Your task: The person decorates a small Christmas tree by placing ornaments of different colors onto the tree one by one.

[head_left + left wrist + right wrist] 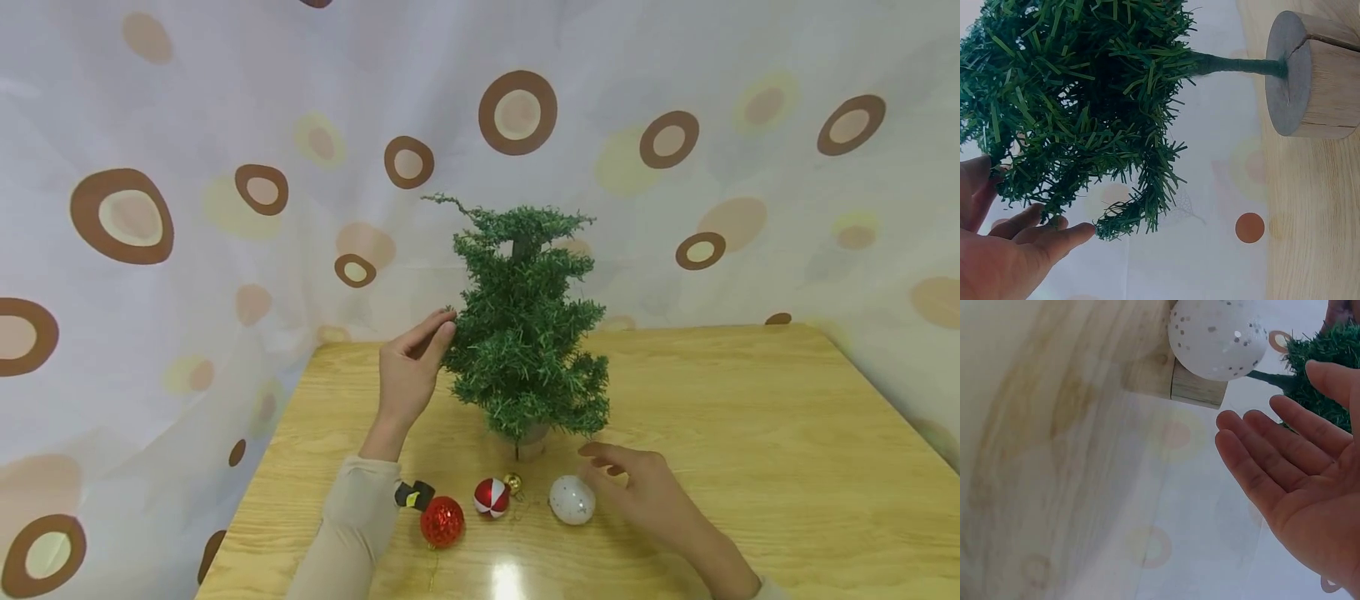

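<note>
A green artificial Christmas tree (525, 333) stands on a round wooden base (1329, 75). My left hand (408, 371) is at its left side, relaxed fingers (1054, 247) touching the branch tips. Low at the right, my right hand (648, 492) hovers beside a white speckled ornament (572, 500), fingers extended and palm bare in the right wrist view. That white ball (1216, 337) lies just beyond the fingertips (1229, 440). Left of it on the table are a red-and-white ball (491, 497), a small gold ball (513, 482) and a glittery red ball (442, 522).
A black item with a yellow mark (414, 496) lies beside the left sleeve (356, 508). The ornaments sit on a wooden table (720, 392), in front of the tree. Behind the table hangs a pale curtain (450, 100) with brown ring patterns.
</note>
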`<state>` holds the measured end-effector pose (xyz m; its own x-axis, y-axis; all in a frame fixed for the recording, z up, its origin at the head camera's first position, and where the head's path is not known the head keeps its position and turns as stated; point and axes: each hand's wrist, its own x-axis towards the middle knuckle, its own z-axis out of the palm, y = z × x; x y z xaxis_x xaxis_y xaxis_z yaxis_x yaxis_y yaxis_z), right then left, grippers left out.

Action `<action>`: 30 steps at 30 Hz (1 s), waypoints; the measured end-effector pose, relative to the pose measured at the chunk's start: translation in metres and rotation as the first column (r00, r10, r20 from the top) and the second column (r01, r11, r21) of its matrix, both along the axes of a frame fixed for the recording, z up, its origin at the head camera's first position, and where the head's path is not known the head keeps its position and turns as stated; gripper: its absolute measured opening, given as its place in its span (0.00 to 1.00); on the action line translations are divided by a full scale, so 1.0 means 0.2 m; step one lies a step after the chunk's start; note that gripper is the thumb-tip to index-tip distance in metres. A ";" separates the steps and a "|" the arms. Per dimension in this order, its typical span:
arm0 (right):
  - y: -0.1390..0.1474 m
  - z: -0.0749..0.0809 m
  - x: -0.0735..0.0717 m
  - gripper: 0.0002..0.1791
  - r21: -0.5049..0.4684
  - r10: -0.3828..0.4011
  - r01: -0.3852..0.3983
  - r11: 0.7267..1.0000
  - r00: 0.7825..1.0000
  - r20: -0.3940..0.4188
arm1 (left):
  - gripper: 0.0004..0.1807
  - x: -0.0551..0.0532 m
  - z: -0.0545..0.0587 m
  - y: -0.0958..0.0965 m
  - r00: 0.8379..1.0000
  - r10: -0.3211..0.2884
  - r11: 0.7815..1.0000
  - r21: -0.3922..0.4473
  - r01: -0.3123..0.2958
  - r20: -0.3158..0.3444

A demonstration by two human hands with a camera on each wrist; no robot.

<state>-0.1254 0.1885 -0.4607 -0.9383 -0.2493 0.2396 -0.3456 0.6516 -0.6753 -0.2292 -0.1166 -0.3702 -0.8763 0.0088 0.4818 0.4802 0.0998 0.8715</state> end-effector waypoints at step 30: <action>-0.07 -0.04 -0.01 0.40 0.191 0.048 -0.072 0.979 0.991 0.127 | 0.15 -0.02 -0.01 -0.01 1.000 -0.003 1.000 0.003 0.003 -0.017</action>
<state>-0.1267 0.1751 -0.4694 -0.9392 -0.3369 0.0661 -0.3115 0.7553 -0.5767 -0.2324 -0.1182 -0.3714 -0.8677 0.0102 0.4970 0.4955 0.0955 0.8633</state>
